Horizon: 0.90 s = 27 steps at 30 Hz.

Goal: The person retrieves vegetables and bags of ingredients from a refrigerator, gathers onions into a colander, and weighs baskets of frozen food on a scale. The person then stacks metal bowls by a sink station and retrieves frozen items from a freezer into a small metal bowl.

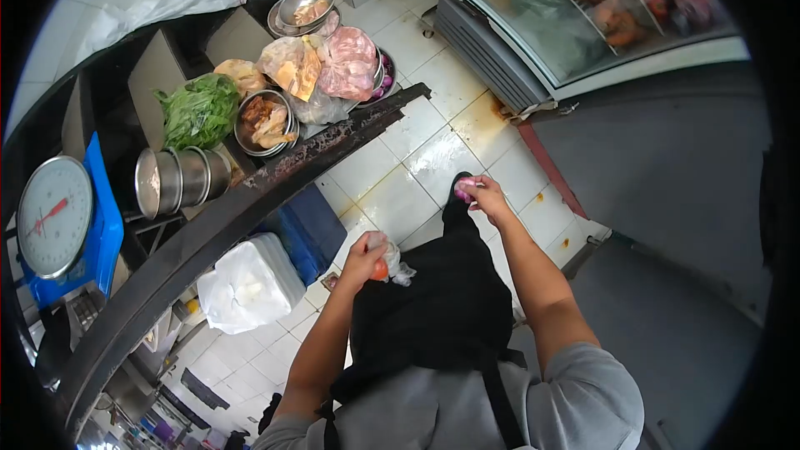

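In the head view, my left hand (360, 260) is closed around a small clear plastic bag (402, 273) with something round and orange-red, perhaps a tomato (380, 270), showing below the fingers. Out to the right, my right hand (490, 198) grips a purple-red onion (465, 191) between thumb and fingers. Both hands are held in front of my black apron (425, 308), above the tiled floor. Part of the onion is hidden by the fingers.
A dark-edged counter (275, 168) on the left bears a scale (55, 217), metal bowls (196, 179), leafy greens (200, 110) and bagged meat (347, 62). Below stand a blue bin (310, 233) and a white-wrapped container (254, 283). A glass-door fridge (583, 12) holds vegetables.
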{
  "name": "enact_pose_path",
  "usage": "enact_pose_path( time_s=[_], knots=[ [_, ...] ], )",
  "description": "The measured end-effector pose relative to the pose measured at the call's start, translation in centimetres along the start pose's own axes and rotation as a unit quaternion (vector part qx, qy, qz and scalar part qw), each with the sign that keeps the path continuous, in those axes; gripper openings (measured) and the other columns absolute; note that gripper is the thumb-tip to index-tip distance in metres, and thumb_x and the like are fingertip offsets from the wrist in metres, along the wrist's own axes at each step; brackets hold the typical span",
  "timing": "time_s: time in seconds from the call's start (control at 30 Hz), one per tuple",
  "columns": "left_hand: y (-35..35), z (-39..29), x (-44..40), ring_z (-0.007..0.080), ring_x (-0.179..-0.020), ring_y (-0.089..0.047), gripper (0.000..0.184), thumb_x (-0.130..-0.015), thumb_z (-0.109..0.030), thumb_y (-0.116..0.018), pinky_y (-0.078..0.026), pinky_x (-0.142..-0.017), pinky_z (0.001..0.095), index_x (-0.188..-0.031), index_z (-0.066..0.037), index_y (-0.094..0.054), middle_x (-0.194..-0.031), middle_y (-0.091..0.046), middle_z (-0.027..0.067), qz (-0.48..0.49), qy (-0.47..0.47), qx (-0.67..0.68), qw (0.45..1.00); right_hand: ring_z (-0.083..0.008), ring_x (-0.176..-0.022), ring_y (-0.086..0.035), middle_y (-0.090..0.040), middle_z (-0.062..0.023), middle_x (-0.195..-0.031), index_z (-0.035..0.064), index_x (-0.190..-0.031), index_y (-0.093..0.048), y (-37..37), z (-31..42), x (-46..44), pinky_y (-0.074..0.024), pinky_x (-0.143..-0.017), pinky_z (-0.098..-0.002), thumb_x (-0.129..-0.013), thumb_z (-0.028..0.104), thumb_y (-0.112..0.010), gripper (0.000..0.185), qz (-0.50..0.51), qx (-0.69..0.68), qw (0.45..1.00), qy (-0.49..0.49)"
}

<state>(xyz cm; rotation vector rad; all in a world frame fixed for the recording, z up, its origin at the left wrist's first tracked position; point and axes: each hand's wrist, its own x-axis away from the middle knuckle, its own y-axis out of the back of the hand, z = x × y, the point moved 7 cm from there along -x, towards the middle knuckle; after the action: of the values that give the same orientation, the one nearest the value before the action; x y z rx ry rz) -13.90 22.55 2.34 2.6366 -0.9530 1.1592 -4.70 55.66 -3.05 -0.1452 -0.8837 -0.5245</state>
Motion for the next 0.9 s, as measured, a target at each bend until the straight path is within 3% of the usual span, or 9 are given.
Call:
enact_pose_path(
  time_s=[0.2,0.33,0.4,0.5,0.6,0.67,0.73,0.8,0.9],
  knots=[
    [-3.8,-2.5,-8.0,0.011,-0.091,-0.058,0.024,-0.089,-0.013,-0.064,-0.046,-0.082,0.0257,-0.112,-0.005,-0.061,-0.099,-0.063,0.0013,-0.002,0.014,0.002,1.0,-0.0154,-0.072,-0.062,-0.064,-0.0101,-0.088,0.0025,-0.112,-0.045,-0.8,8.0,-12.7,-0.0518,-0.056,-0.0304,-0.078,0.029,-0.078,0.055,-0.07,-0.006,0.997,0.036],
    [-4.5,1.2,-13.3,0.0111,-0.093,-0.058,0.029,-0.09,-0.023,-0.065,-0.045,-0.084,0.0255,-0.112,-0.005,-0.061,-0.102,-0.063,0.0024,-0.063,0.153,0.095,0.982,-0.0135,-0.07,-0.06,-0.064,-0.0103,-0.087,0.0011,-0.103,-0.047,-4.1,11.0,-30.5,-0.0499,-0.053,-0.0291,-0.077,0.028,-0.079,0.049,-0.051,0.014,0.989,0.138],
    [-5.6,1.8,-13.9,0.0107,-0.092,-0.057,0.028,-0.09,-0.023,-0.065,-0.045,-0.084,0.0254,-0.112,-0.005,-0.061,-0.101,-0.063,0.0021,-0.11,0.187,0.094,0.972,-0.0218,-0.077,-0.064,-0.066,-0.0144,-0.09,-0.0019,-0.101,-0.053,-6.7,15.1,-34.9,-0.0512,-0.072,-0.0324,-0.07,0.03,-0.084,0.054,-0.043,0.044,0.991,0.121],
    [-7.0,1.3,-16.4,0.0101,-0.091,-0.057,0.028,-0.09,-0.024,-0.065,-0.045,-0.084,0.0255,-0.112,-0.006,-0.062,-0.102,-0.063,0.002,-0.168,0.226,0.132,0.95,-0.0231,-0.079,-0.064,-0.066,-0.0155,-0.088,-0.0005,-0.105,-0.059,-11.6,13.4,-45.5,-0.0506,-0.075,-0.034,-0.071,0.034,-0.082,0.054,-0.008,0.011,0.976,0.215],
    [-9.3,1.2,-18.5,0.0093,-0.089,-0.057,0.03,-0.09,-0.025,-0.065,-0.044,-0.081,0.0246,-0.112,-0.006,-0.061,-0.1,-0.063,0.0016,-0.213,0.239,0.215,0.922,-0.027,-0.082,-0.064,-0.067,-0.0166,-0.088,0.0008,-0.112,-0.06,-13.6,19.9,-45.5,-0.0501,-0.077,-0.0338,-0.074,0.038,-0.078,0.056,0.092,0.152,0.975,0.137],
    [-10.3,1.1,-19.3,0.0085,-0.088,-0.057,0.029,-0.09,-0.024,-0.065,-0.044,-0.08,0.0237,-0.113,-0.006,-0.061,-0.098,-0.063,0.0002,-0.232,0.234,0.234,0.914,-0.0282,-0.096,-0.06,-0.06,-0.0165,-0.111,0.0068,-0.137,-0.042,-12.9,19.9,-48.1,-0.046,-0.089,-0.0358,-0.082,0.037,-0.071,0.07,0.02,0.187,0.979,0.083],
    [-11.6,0.8,-19.4,0.0081,-0.087,-0.057,0.028,-0.09,-0.023,-0.065,-0.044,-0.079,0.0235,-0.112,-0.006,-0.061,-0.097,-0.064,-0.0004,-0.243,0.243,0.259,0.903,-0.0293,-0.103,-0.058,-0.056,-0.0175,-0.119,0.0069,-0.139,-0.039,-12.9,18.8,-49.4,-0.0447,-0.092,-0.0399,-0.081,0.032,-0.069,0.07,0.017,0.182,0.981,0.069],
    [-12.9,0.7,-19.9,0.0076,-0.086,-0.057,0.028,-0.09,-0.022,-0.065,-0.044,-0.079,0.0232,-0.112,-0.006,-0.061,-0.096,-0.064,-0.001,-0.253,0.245,0.286,0.891,-0.0282,-0.107,-0.057,-0.053,-0.017,-0.123,0.0074,-0.141,-0.038,-14.0,16.9,-49.7,-0.0418,-0.096,-0.0447,-0.079,0.024,-0.066,0.07,0.124,0.094,0.985,-0.076],
    [-14.8,1.6,-19.4,0.0073,-0.086,-0.056,0.025,-0.09,-0.02,-0.066,-0.044,-0.078,0.0231,-0.11,-0.005,-0.062,-0.095,-0.063,-0.0011,-0.275,0.241,0.341,0.866,-0.0299,-0.099,-0.062,-0.058,-0.016,-0.112,0.0053,-0.134,-0.041,-15.2,15.3,-51.8,-0.0517,-0.084,-0.049,-0.077,0.016,-0.063,0.062,0.217,0.048,0.969,-0.105]
  ],
)
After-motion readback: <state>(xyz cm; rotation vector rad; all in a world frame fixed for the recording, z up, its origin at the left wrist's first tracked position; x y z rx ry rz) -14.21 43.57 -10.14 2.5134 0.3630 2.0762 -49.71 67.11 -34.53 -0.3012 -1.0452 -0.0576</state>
